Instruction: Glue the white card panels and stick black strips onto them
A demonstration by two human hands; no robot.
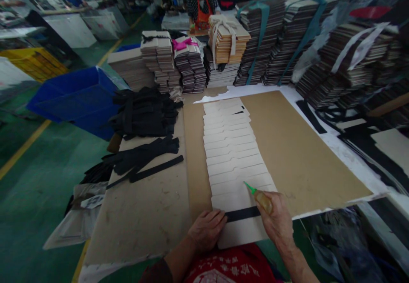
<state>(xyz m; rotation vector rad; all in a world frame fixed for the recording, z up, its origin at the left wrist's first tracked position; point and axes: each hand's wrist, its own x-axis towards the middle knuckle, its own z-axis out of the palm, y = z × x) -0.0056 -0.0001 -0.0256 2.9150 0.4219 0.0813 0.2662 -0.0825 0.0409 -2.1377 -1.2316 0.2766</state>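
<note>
My right hand [277,217] is closed around a small glue bottle [263,202], amber in colour, with a green pointed nozzle aimed up and left over the pale boards. Overlapping pale boards [234,157] run in a long row away from me. Across the nearest board [243,234] lies a black strip [242,214]. My left hand [209,228] is at the strip's left end, fingers together and bent, thumb hidden. The strip's right end meets my right hand. Farther up the row, small black pieces show at the last boards.
Black strips [145,112] lie bundled at the table's left, with looser strips [143,153] nearer me. Tied board stacks [159,59] line the back. A blue bin [76,95] stands left of the table. A person [202,2] is beyond the stacks.
</note>
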